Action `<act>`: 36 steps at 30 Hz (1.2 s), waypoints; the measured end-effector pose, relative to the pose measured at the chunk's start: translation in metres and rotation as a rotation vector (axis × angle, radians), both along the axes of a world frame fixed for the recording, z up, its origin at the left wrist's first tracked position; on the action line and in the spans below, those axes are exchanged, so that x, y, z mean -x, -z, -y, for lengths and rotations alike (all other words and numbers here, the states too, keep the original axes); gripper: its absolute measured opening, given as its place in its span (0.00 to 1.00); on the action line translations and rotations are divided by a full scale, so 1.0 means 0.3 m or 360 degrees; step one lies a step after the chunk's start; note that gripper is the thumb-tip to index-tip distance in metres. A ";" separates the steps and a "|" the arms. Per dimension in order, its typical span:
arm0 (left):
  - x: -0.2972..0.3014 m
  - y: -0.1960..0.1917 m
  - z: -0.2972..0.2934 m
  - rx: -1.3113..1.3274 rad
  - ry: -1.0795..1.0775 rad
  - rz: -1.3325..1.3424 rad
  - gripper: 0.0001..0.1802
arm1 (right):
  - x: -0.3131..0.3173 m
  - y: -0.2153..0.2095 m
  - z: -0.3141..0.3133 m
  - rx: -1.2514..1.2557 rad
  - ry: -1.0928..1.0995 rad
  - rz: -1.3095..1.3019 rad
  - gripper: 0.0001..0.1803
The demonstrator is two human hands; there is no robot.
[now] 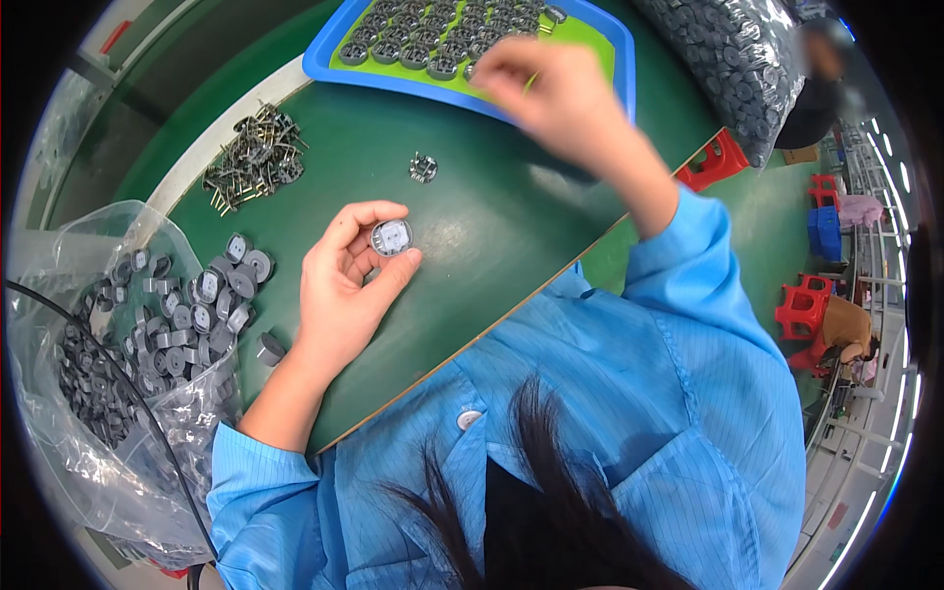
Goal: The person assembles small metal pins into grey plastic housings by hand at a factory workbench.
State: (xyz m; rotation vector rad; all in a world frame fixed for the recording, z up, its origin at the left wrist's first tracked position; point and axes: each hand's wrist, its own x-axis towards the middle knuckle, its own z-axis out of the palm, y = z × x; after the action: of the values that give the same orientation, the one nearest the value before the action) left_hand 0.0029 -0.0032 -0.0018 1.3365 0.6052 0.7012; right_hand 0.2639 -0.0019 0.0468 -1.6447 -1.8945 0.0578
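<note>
In the head view, your two hands are both at work over one green table (pixel 472 285). Your left hand (pixel 349 280) is curled above the table, thumb and fingers closed around one round grey cup (pixel 392 237), whose open face with a pale insert is turned up. Your right hand (pixel 556 88) is over the near right part of one blue tray (pixel 423 90), its fingers bent and the thumb close to the index finger; you cannot tell from here whether it has hold of anything.

The tray has a yellow-green lining (pixel 598 61) and carries several rows of round grey parts (pixel 442 67), dozens of them, though your hand hides some and the exact count cannot be told.

Between tray and left hand, one small dark part with metal pins (pixel 424 167) lies alone on the table. To its left you have one tangled heap of pinned metal pieces (pixel 258 157), too jumbled to count.

At your far left is one clear plastic bag (pixel 69 231), with many grey caps (pixel 177 324) heaped in and beside its mouth; one single cap (pixel 270 349) lies apart from them, near your left wrist. One black cable (pixel 128 379) crosses the bag. Beyond the table's right side are one big clear sack (pixel 733 69) packed with grey pieces and, just beside the edge, one red stool (pixel 723 157).
</note>
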 end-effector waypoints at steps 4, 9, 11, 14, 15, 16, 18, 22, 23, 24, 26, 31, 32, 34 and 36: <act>-0.017 -0.011 -0.005 -0.0011 0.0053 -0.0022 0.20 | -0.388 0.004 -0.124 -0.0076 0.0298 0.0541 0.10; -0.010 -0.021 -0.001 0.0059 0.0044 -0.0052 0.20 | -0.549 0.109 -0.135 -0.0169 0.0122 0.0658 0.08; -0.012 -0.015 -0.007 0.0089 0.0022 -0.0027 0.20 | -0.518 0.081 -0.115 -0.0005 0.0333 0.0673 0.09; -0.008 -0.025 -0.009 0.0093 0.0040 -0.0031 0.20 | -0.488 0.080 -0.069 0.0198 0.0588 0.0781 0.10; -0.008 -0.029 -0.009 0.0095 0.0046 -0.0028 0.20 | -0.485 0.081 -0.054 0.0246 0.0629 0.0879 0.10; -0.009 -0.027 -0.010 0.0095 0.0057 -0.0026 0.20 | -0.476 0.070 -0.041 0.0248 0.0641 0.0880 0.10; -0.010 -0.023 -0.014 0.0098 0.0041 -0.0038 0.20 | -0.463 0.035 -0.028 0.0481 0.0566 0.0355 0.12; -0.008 -0.020 -0.018 0.0087 0.0067 -0.0017 0.21 | -0.534 0.024 -0.055 0.0242 0.0737 0.0322 0.12; -0.007 -0.019 -0.019 0.0090 0.0074 -0.0014 0.21 | -0.556 0.047 -0.064 0.0091 0.0690 0.0395 0.11; -0.007 -0.018 -0.022 0.0090 0.0075 -0.0018 0.21 | -0.564 0.050 -0.066 0.0094 0.0696 0.0398 0.11; -0.005 -0.020 -0.019 0.0095 0.0065 -0.0021 0.20 | -0.555 0.042 -0.081 0.0375 0.0487 0.0360 0.11; -0.004 -0.020 -0.018 0.0135 0.0059 -0.0013 0.21 | -0.564 0.057 -0.182 0.0208 0.0795 -0.0133 0.10; -0.004 -0.021 -0.018 0.0135 0.0065 -0.0011 0.21 | -0.590 0.071 -0.198 0.0208 0.0801 -0.0131 0.10; -0.003 -0.023 -0.018 0.0146 0.0094 -0.0009 0.21 | -0.631 0.091 -0.223 0.0207 0.0921 -0.0041 0.13; -0.006 -0.028 -0.022 0.0154 0.0108 0.0002 0.21 | -0.654 0.088 -0.230 0.0228 0.0930 0.0078 0.14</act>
State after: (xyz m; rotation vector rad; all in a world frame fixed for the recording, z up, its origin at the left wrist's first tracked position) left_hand 0.0047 0.0034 0.0065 1.2610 0.5831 0.6106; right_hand 0.4600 0.0671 0.0203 -2.2521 -1.3994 -0.0904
